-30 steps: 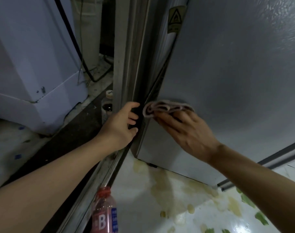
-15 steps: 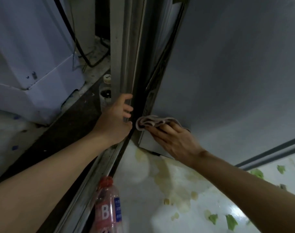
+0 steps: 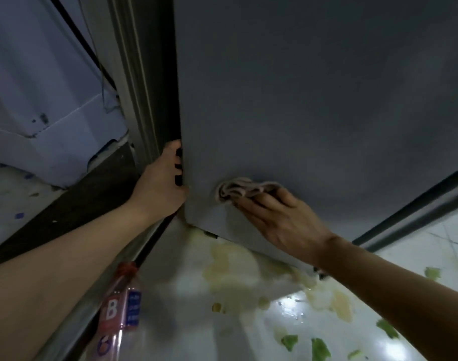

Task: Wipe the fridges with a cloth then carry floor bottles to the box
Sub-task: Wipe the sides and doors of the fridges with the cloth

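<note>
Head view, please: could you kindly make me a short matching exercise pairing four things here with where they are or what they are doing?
Things:
1. cloth
2. left hand
3. bottle
4. right hand

States:
A. grips the fridge door's edge
B. stands on the floor, red cap
C. bunched against the fridge door
D. presses the cloth with straight fingers

Pairs: 1-C, 2-A, 3-B, 4-D

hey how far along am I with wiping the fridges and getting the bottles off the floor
Done: nothing shows as finished. In hand: your right hand presses the pink cloth on the grey fridge door near its bottom corner, while your left hand grips the door's edge. Left: the red-capped bottle lies on the floor, not yet carried; no box is in view.
</note>
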Available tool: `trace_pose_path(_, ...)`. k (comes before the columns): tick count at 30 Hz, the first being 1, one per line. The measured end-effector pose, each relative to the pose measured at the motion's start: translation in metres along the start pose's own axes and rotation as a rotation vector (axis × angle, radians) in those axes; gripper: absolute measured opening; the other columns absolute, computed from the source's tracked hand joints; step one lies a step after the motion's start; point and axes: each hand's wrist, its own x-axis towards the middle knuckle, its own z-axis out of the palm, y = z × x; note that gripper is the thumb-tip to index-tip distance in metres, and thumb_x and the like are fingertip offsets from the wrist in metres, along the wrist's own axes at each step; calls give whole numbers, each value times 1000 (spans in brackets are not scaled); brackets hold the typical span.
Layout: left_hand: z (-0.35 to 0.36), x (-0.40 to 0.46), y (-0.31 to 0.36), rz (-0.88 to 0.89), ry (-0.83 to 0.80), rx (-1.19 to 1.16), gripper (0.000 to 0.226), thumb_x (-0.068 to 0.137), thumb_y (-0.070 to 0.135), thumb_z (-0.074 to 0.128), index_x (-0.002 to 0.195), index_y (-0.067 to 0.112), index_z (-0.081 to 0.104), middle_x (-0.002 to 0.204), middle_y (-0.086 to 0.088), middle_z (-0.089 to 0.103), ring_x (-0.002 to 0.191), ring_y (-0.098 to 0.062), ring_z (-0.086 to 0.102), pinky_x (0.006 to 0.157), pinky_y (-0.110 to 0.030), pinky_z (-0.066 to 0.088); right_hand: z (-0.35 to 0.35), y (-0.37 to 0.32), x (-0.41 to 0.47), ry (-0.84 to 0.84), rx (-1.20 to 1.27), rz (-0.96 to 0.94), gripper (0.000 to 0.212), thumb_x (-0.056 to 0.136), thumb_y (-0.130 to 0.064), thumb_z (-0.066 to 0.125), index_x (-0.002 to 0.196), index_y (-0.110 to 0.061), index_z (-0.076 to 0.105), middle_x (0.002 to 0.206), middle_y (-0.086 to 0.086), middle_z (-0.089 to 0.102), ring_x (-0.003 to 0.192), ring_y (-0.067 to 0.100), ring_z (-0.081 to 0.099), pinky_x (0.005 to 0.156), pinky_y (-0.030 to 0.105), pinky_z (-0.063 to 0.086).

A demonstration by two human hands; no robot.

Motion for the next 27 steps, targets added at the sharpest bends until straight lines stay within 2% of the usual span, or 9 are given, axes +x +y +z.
trace_pose_path(5,9,-2,16,-171,-4,-71,91,75,16,74,144,36,17,127,6,47,115,-17,51,98,-37,46,-18,41,-9,296,126,196,34,97,-7,44,128,-8,59,136,4,55,99,24,46,78,35,30)
trace_pose_path(7,8,-2,24,-224,-26,-97,96,75,11,74,146,35,13,130,7,44,119,-16,48,101,-36,43,-19,43,-17,252,103,167,36,95,-8,47,129,-7,57,139,5,52,100,25,48,80,36,31)
trace_pose_path(11,8,-3,28,-250,-33,-79,99,77,7,72,148,33,8,141,0,39,120,-15,45,104,-39,42,-4,17,-42,-62,56,-77,37,80,-22,63,116,-16,69,134,1,57,104,18,63,87,34,45)
trace_pose_path(13,10,-2,23,-219,-27,-59,99,77,9,72,148,34,8,139,2,39,117,-13,45,102,-34,42,-2,8,-51,-154,97,-95,37,85,-16,46,111,-20,72,132,-4,59,107,14,63,85,27,50)
trace_pose_path(16,14,-2,13,-173,37,-79,94,77,7,73,146,33,15,135,0,44,115,-17,49,97,-33,45,-10,12,-62,-131,52,-29,50,87,-11,30,118,-20,67,134,-6,57,108,15,62,89,31,44)
trace_pose_path(19,18,2,11,-156,69,-165,86,76,8,74,142,34,24,123,4,47,106,-15,54,97,-42,48,-34,43,-77,75,17,158,53,98,0,18,128,-14,60,137,-1,55,108,24,58,83,37,31)
trace_pose_path(22,21,3,5,-143,95,-138,86,74,16,76,139,39,24,120,9,47,104,-12,54,96,-44,49,-44,66,-100,187,13,340,43,103,-5,25,137,-14,49,145,-1,39,110,27,44,82,39,28)
trace_pose_path(24,24,2,0,-128,98,-165,88,74,18,77,139,42,22,126,8,46,108,-16,53,96,-45,48,-36,59,-113,173,-8,318,42,99,-2,32,133,-13,54,141,1,42,110,28,46,82,39,32)
trace_pose_path(27,27,3,-4,-112,106,-141,94,72,21,79,141,42,18,137,8,41,103,-8,51,94,-38,48,-13,24,-132,-80,-25,53,46,88,-3,35,116,-17,67,130,-2,58,112,24,58,85,36,48)
